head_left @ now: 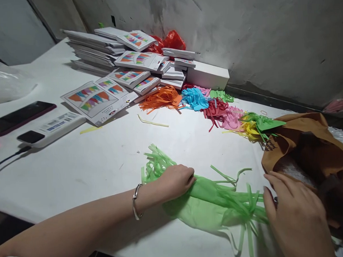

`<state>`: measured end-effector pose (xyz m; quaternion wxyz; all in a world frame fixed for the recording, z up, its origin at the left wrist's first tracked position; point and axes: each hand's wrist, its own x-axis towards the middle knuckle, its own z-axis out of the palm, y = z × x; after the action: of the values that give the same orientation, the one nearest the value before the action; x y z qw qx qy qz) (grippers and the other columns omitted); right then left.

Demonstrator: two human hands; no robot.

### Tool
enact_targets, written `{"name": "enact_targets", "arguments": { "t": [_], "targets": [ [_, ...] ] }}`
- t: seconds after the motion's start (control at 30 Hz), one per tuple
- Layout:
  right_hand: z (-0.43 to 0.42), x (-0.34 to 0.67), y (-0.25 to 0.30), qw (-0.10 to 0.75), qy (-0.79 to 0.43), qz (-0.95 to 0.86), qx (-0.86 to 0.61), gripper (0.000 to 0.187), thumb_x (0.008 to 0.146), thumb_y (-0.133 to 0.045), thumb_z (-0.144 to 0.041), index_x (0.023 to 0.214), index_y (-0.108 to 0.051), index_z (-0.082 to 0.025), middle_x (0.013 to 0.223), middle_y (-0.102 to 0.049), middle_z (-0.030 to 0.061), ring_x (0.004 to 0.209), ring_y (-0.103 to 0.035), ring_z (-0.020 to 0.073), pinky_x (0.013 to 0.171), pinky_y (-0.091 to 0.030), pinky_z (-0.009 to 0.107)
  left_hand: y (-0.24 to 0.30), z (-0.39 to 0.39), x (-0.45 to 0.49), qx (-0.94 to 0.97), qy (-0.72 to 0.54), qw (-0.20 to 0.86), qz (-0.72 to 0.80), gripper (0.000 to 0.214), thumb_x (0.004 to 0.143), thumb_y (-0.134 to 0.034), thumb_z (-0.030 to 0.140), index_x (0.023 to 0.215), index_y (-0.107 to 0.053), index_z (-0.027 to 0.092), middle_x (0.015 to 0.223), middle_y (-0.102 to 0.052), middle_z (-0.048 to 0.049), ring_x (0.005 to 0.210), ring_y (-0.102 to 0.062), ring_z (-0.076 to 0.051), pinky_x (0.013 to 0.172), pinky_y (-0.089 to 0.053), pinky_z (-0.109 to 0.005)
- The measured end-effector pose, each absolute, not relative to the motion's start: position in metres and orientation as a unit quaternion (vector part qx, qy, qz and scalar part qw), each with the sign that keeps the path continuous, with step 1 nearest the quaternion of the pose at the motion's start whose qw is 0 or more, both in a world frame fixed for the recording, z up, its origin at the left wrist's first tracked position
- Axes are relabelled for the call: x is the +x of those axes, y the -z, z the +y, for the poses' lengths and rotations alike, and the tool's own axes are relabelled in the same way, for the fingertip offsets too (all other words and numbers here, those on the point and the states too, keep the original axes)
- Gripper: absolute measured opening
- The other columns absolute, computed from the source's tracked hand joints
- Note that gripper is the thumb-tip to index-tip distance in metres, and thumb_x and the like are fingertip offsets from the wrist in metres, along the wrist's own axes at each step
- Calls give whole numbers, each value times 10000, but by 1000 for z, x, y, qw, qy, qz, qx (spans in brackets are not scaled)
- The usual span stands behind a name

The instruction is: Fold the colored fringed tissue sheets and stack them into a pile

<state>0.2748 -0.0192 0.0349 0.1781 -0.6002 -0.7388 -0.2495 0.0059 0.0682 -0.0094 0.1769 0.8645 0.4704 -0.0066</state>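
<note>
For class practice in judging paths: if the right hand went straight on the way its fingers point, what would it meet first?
Likely the loose green strips just ahead of the right hand, though depth is unclear; it might pass above.

Head-worn view, facing forward and down, close over white table (110, 161)

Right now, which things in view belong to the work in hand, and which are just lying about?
Belong, as far as I can judge:
green fringed sheet, in the left hand
orange fringed bundle, similarly cut
blue fringed bundle, likewise
printed packs, picturing coloured fringes

Probably just lying about:
phone
white device with a cable
red plastic
</note>
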Motion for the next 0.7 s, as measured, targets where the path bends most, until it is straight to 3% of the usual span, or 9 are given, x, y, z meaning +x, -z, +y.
{"name": "enact_targets", "arguments": {
  "t": [0.13,0.2,0.3,0.47,0.7],
  "targets": [
    [-15,246,-11,195,74,-866,-455,260,965,-495,-167,1193,-618,-192,1176,-692,103,1071,-639,238,895,-539,377,9,70,6,859,2,187,477,250,963,-468,278,846,-662,172,825,-728,-104,751,-684,-266,610,-450,-318],
    [-12,223,8,188,38,-889,-416,297,937,-488,-74,1169,-639,-182,1165,-706,88,1054,-650,212,907,-549,343,8,72,5,856,2,198,478,242,958,-466,286,868,-663,178,839,-734,-99,770,-687,-265,615,-453,-313],
    [-9,202,31,169,75,-898,-399,314,862,-552,-18,1137,-663,-121,1096,-727,103,969,-663,234,882,-561,363,4,73,-1,860,5,229,457,156,885,-536,243,977,-658,218,895,-748,-50,810,-690,-231,617,-458,-277],
    [-10,201,47,166,142,-895,-389,384,774,-585,22,1140,-680,-48,1110,-722,144,962,-655,271,877,-556,385,-9,76,-16,871,34,244,426,412,719,-593,114,1102,-642,259,1025,-746,-17,892,-685,-217,657,-472,-259],
    [-15,203,54,191,172,-887,-383,384,777,-534,40,1112,-692,-64,1103,-731,132,988,-654,259,889,-556,369,-32,103,-58,851,52,175,492,365,777,-534,89,1091,-671,215,1070,-724,-84,962,-667,-264,764,-493,-332]
  ]
}}
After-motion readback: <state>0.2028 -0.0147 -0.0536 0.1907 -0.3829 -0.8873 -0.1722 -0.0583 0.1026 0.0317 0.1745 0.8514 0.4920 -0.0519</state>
